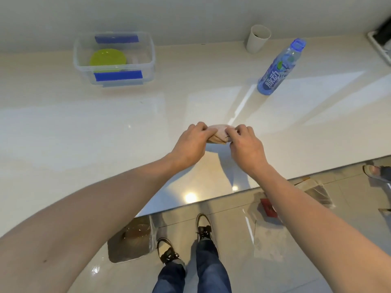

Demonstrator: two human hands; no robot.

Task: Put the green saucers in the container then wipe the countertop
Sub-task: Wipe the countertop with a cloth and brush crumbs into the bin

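The counter (105,127) is shining. The box (151,60) is sitting far back on it, holding the green saucers (108,59). The left hand (190,144) and right hand (246,148) are both pinching the cloth (220,134) near the front edge.

The glossy white countertop (84,127) carries a clear plastic container (152,60) with blue clips at the back left, a white paper cup (257,40) against the wall, a blue drink bottle (279,69) near it, and a folded beige cloth (218,133) near the front edge.
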